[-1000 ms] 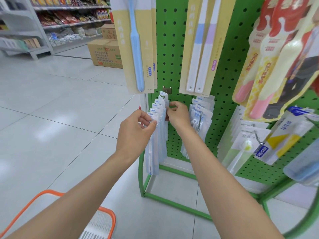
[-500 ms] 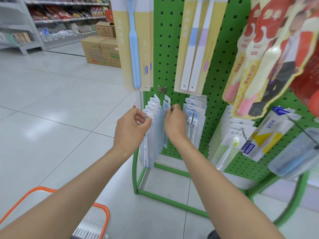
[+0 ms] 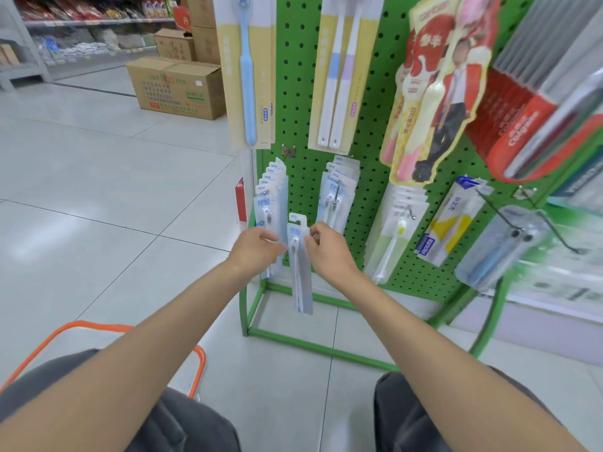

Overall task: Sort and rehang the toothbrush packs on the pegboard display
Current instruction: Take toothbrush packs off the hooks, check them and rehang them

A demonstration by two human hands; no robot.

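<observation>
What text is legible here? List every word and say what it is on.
"NEW": top tabs of the blue packs, left row.
"Colgate": red packs at far right.
Too blurred or small to read: the Chinese print on the yellow cards, the cartoon pack and the cardboard box, and the blue label on the yellow-and-white pack.

A pack (image 3: 301, 275) filled the gap between the left hand (image 3: 257, 252) and right hand (image 3: 329, 252); above them, bare pegboard (image 3: 303, 184) lay open between the left row (image 3: 270, 190) and right row (image 3: 339, 187).

Green, black-dotted pegboard (image 3: 385, 132); pale-blue toothbrush packs (image 3: 270, 190); orange basket rim (image 3: 62, 331).
</observation>
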